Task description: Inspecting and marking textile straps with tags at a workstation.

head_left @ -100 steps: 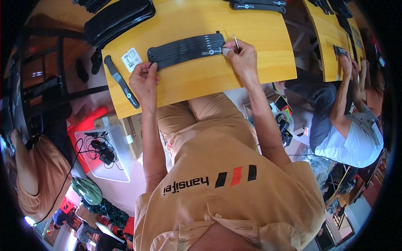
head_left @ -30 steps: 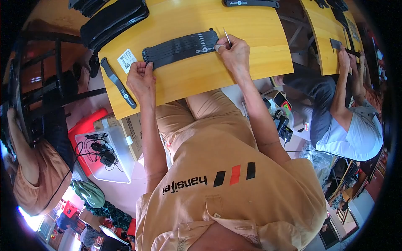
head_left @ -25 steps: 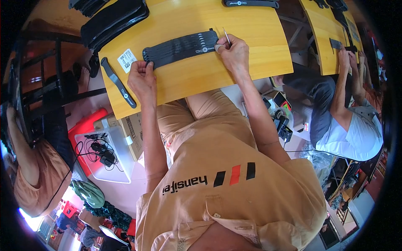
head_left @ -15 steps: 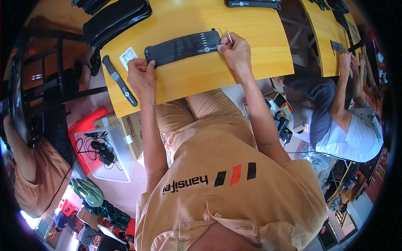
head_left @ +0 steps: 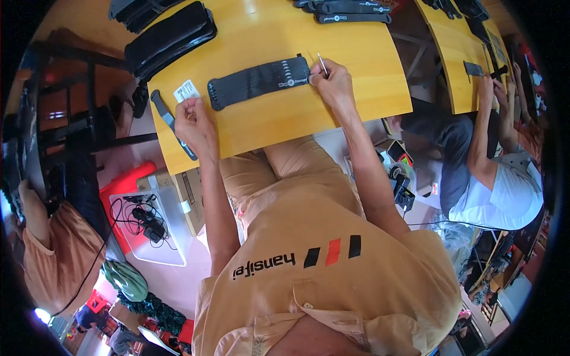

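Note:
A stack of black hook-and-loop straps (head_left: pixel 255 84) lies flat across the middle of the yellow table, its left end with rounded tips slightly fanned. At its right end my right hand (head_left: pixel 333 88) is closed around a slim, shiny metal tool (head_left: pixel 322 64) pointing up and away; its exact kind is unclear. The fingertips of that hand touch the strap end. To the left of the stack, my left hand (head_left: pixel 196 130) has its fingers pinched at the lower edge of a white printed label (head_left: pixel 186 91). Partly behind that hand lies a single black strap (head_left: pixel 159 107).
Black strap piles (head_left: pixel 172 38) stand at the table's far left, and more bundled straps (head_left: pixel 353 13) at its far edge. A clear bin of cables (head_left: pixel 148 228) sits on the floor at left. At right, a co-worker (head_left: pixel 496 184) works at another yellow table (head_left: pixel 457 89).
My left hand has left the stack's left end and moved to the white label. My right hand stays at the right end with the metal tool. The whole view has shifted slightly.

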Motion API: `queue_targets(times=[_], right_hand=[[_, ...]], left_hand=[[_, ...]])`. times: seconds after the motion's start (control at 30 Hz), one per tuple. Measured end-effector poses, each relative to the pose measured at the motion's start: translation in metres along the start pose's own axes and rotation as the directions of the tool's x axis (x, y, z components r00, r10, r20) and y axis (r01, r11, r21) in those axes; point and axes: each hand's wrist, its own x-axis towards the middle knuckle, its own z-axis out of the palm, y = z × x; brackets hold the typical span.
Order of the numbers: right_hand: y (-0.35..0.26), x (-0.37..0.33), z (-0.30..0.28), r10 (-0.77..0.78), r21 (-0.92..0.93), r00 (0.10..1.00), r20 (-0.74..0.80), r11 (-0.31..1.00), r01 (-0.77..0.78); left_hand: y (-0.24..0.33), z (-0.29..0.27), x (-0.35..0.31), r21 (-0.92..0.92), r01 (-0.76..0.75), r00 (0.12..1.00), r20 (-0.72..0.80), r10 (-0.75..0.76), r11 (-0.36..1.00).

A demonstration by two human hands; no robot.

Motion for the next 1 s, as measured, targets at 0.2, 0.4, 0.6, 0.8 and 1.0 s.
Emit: queue_targets(times=[0.2,0.4,0.6,0.8,1.0], right_hand=[[-0.007,-0.003,-0.009,-0.019,0.101,1.000,0.013,0.995,0.017],[-0.034,-0.006,-0.009,-0.200,-0.266,0.976,-0.088,0.949,0.170],[-0.053,0.014,0.023,-0.553,-0.552,0.827,-0.102,0.723,0.416],[-0.028,0.036,0.055,-0.677,-0.742,0.734,0.061,0.461,0.487],[-0.029,0.034,0.051,-0.677,-0.735,0.729,0.101,0.443,0.513]], left_hand=[[0.011,0.014,-0.032,0.273,-0.584,0.779,0.451,0.435,0.764],[0.026,0.044,-0.048,0.348,-0.732,0.606,0.725,0.327,0.585],[0.018,0.055,-0.045,0.372,-0.770,0.573,0.760,0.307,0.518],[0.017,0.056,-0.041,0.358,-0.768,0.569,0.762,0.309,0.531],[0.013,0.031,-0.025,0.399,-0.747,0.597,0.755,0.271,0.532]])
